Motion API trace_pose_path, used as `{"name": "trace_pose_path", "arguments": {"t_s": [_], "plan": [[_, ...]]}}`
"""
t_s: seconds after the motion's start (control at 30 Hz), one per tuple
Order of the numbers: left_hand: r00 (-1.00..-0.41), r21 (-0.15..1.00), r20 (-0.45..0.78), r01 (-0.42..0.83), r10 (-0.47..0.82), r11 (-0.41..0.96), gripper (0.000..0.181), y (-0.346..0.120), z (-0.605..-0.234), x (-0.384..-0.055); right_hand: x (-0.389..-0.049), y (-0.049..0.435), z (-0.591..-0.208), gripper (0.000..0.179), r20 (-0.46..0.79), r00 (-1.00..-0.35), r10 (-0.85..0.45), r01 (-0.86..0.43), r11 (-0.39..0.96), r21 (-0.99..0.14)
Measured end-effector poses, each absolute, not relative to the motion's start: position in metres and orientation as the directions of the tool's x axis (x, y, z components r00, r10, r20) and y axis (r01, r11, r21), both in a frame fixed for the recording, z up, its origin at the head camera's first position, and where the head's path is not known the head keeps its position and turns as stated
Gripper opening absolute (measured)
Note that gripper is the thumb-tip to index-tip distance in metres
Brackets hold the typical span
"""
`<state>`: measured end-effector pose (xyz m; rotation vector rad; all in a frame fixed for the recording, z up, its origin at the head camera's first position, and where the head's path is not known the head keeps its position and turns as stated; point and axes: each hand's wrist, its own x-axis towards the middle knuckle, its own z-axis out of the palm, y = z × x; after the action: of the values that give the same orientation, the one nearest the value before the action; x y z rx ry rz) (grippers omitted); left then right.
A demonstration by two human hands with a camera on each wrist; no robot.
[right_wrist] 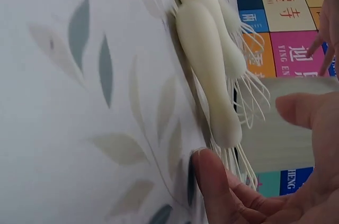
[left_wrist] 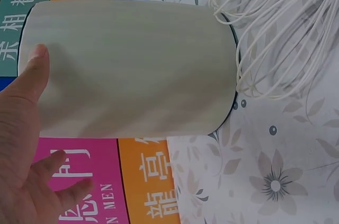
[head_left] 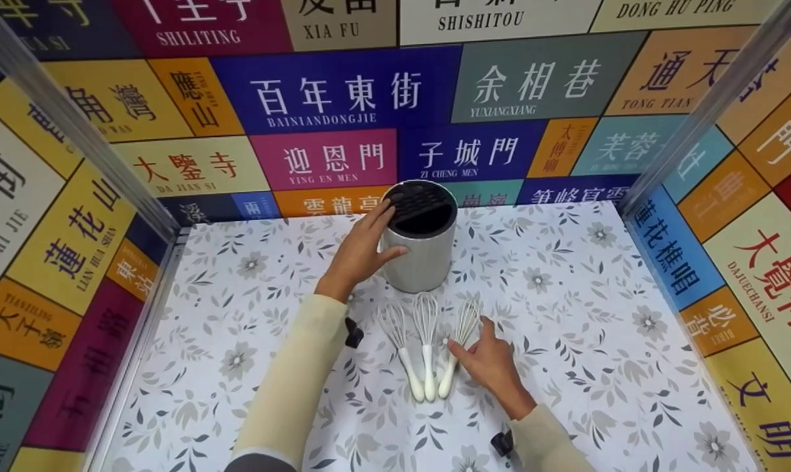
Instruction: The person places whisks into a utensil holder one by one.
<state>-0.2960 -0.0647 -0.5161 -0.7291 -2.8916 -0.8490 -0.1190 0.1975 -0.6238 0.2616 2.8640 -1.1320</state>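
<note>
Three white balloon whisks lie side by side, the left whisk (head_left: 412, 375), middle whisk (head_left: 428, 367) and right whisk (head_left: 446, 382). Their handles converge toward the person, and the wires point at a light grey utensil holder (head_left: 420, 265) with a black insert. My left hand (head_left: 359, 255) is at the holder's left side, thumb by its wall and fingers extended near the rim. My right hand (head_left: 490, 357) is beside the right whisk, thumb and fingers spread apart around its wire end. In the right wrist view, the nearest whisk handle (right_wrist: 204, 60) shows beyond the fingertips.
A white table (head_left: 238, 301) with a grey floral print lies under everything. Colourful panels with lettering (head_left: 336, 95) stand behind and at both sides. Metal frame posts (head_left: 94, 141) rise at the corners.
</note>
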Motion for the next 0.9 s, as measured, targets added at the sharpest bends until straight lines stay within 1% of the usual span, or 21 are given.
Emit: {"name": "trace_pose_path", "arguments": {"t_s": [0.2, 0.4, 0.53, 0.77, 0.9], "plan": [[-0.895, 0.508, 0.168, 0.439, 0.414, 0.741, 0.083, -0.059, -0.519, -0.298, -0.117, 0.188, -0.625, 0.087, -0.187, -0.968, 0.17, 0.253, 0.679, -0.689], [-0.906, 0.532, 0.17, 0.416, 0.388, 0.738, 0.078, -0.055, -0.522, -0.295, -0.118, 0.179, -0.627, 0.082, -0.218, -0.955, 0.201, 0.297, 0.647, -0.702], [-0.907, 0.534, 0.183, 0.415, 0.378, 0.737, 0.077, -0.055, -0.523, -0.294, -0.119, 0.176, -0.629, 0.083, -0.221, -0.951, 0.215, 0.308, 0.643, -0.701], [-0.91, 0.537, 0.187, 0.411, 0.371, 0.737, 0.077, -0.054, -0.524, -0.293, -0.118, 0.179, -0.631, 0.072, -0.213, -0.955, 0.207, 0.296, 0.602, -0.741], [-0.904, 0.533, 0.198, 0.424, 0.379, 0.732, 0.076, -0.054, -0.524, -0.293, -0.116, 0.183, -0.632, 0.07, -0.21, -0.958, 0.197, 0.287, 0.591, -0.754]]}}
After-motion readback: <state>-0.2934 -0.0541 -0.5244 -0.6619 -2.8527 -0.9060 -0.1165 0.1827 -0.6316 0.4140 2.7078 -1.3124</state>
